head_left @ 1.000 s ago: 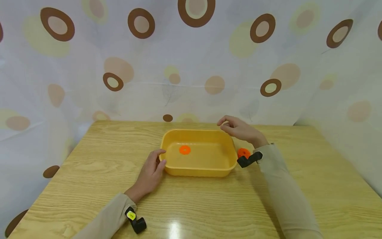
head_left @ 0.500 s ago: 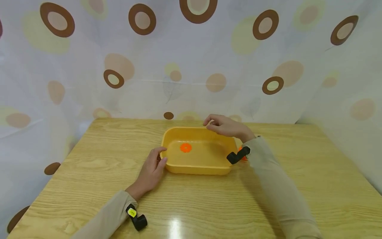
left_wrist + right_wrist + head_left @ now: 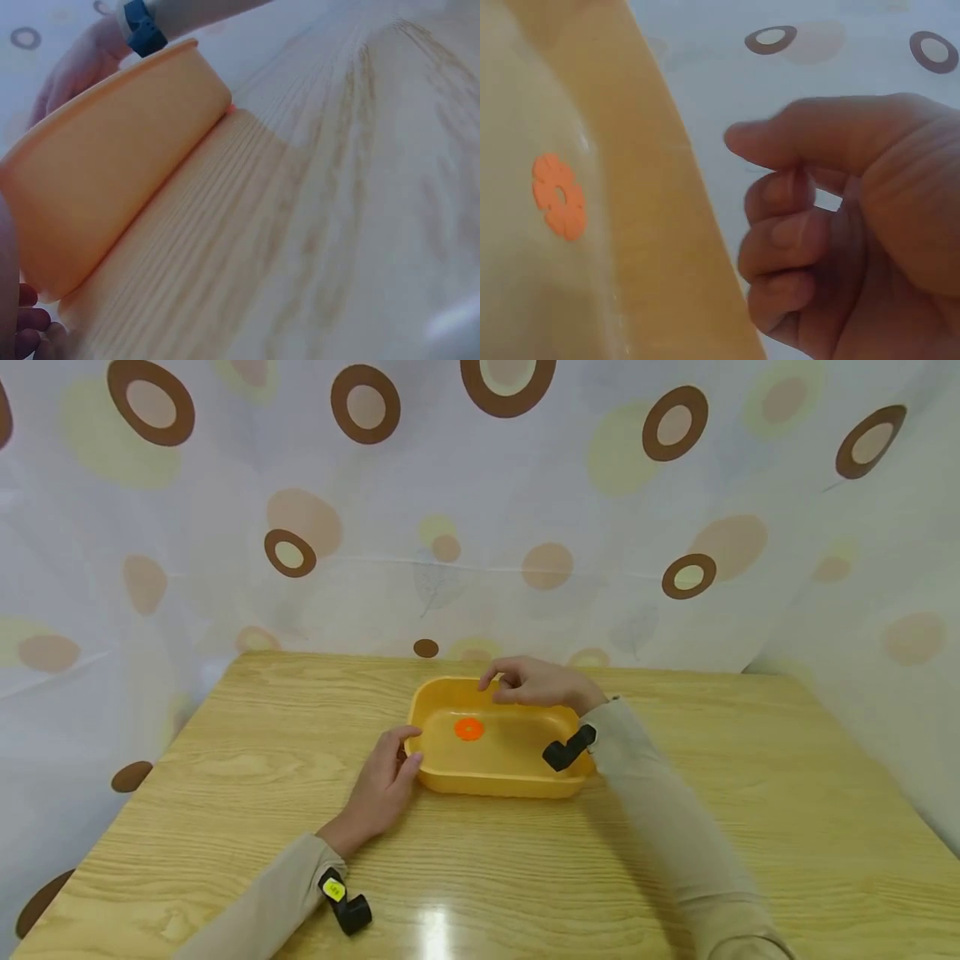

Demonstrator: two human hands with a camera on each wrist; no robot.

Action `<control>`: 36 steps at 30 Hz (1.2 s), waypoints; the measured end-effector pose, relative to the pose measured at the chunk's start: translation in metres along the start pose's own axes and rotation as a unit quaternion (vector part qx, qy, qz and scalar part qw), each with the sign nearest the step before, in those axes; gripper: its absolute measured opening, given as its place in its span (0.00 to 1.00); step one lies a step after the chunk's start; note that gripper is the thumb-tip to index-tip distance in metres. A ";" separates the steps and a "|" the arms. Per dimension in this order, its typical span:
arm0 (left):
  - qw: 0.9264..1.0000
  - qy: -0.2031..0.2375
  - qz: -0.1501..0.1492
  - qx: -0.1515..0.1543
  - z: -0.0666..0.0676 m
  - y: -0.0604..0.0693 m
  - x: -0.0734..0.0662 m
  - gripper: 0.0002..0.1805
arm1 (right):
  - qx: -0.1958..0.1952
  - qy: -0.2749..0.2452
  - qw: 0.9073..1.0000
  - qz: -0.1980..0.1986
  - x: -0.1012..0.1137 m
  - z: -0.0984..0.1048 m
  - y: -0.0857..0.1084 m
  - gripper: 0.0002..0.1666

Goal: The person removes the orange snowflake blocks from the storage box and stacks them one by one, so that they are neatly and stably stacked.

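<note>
A yellow plastic tray (image 3: 510, 785) lies on the table. Inside it, left of middle, is a flat orange flower-shaped disc (image 3: 469, 729) with notches and a centre hole, larger in the right wrist view. My left hand (image 3: 378, 785) holds the tray's left end, index finger over the rim and thumb at the near corner. My right hand (image 3: 536, 683) hovers above the tray's far rim, with loosely curled fingers (image 3: 787, 240) and nothing visible in them. A sliver of another orange piece (image 3: 232, 109) shows beyond the tray's right end in the left wrist view; the right arm hides it from the head camera.
The tray stands on a light wood-grain table (image 3: 480, 877). A white patterned cloth (image 3: 480, 527) hangs behind it and at both sides. The right forearm (image 3: 667, 818) crosses above the tray's right end.
My right hand has moved left from beyond the tray's far right corner to over its far rim. The orange piece right of the tray has become covered by that arm. My left hand stays put.
</note>
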State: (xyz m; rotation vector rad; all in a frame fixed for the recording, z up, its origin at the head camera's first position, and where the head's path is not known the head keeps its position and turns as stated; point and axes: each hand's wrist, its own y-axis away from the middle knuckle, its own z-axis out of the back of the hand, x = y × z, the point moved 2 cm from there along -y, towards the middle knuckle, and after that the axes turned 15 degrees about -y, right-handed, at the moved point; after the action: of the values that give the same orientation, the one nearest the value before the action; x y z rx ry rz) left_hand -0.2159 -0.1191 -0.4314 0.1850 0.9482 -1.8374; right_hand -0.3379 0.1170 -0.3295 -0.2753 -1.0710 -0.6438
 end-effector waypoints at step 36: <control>1.000 -0.011 0.001 -0.007 -0.001 -0.001 0.002 0.17 | 0.060 0.024 0.997 -0.042 -0.034 -0.028 -0.031 0.25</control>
State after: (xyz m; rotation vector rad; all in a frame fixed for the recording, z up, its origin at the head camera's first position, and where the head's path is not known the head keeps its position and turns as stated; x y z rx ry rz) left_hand -0.2178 -0.1196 -0.4324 0.1571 0.9446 -1.8268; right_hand -0.3472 0.0907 -0.3756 -0.1103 -1.0747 -0.6542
